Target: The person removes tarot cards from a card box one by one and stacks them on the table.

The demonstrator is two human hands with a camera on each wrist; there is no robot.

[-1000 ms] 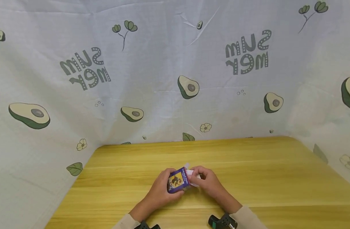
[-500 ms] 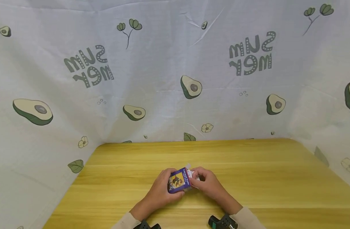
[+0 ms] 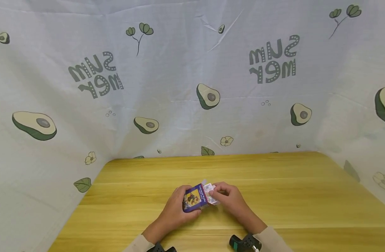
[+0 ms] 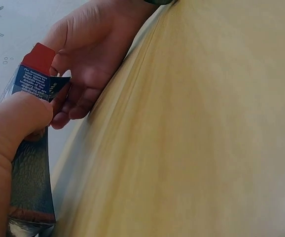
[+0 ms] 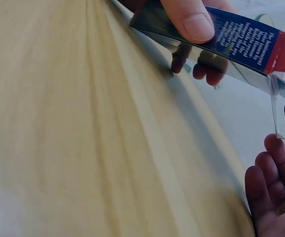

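Note:
My left hand (image 3: 175,212) grips a purple and yellow card box (image 3: 193,198), printed "Universal Waite", by its sides, with the thumb along the near edge. From the box's open right end sticks a pale printed deck of cards (image 3: 209,192). The thumb and fingers of my right hand (image 3: 232,200) pinch these cards. Seen from the left wrist, a red end flap (image 4: 40,58) stands folded out beside the right hand. In the right wrist view, the left thumb (image 5: 196,24) lies on the dark printed side of the box; the cards are hidden there.
Both hands are above a yellow wood-grain table (image 3: 274,189). A white cloth (image 3: 179,70) with avocado prints hangs behind it and at both sides. Dark camera mounts (image 3: 246,243) sit on the wrists.
The right hand has drawn slightly to the right, and more of the printed cards now shows outside the box. The left hand keeps its hold on the box, almost in place.

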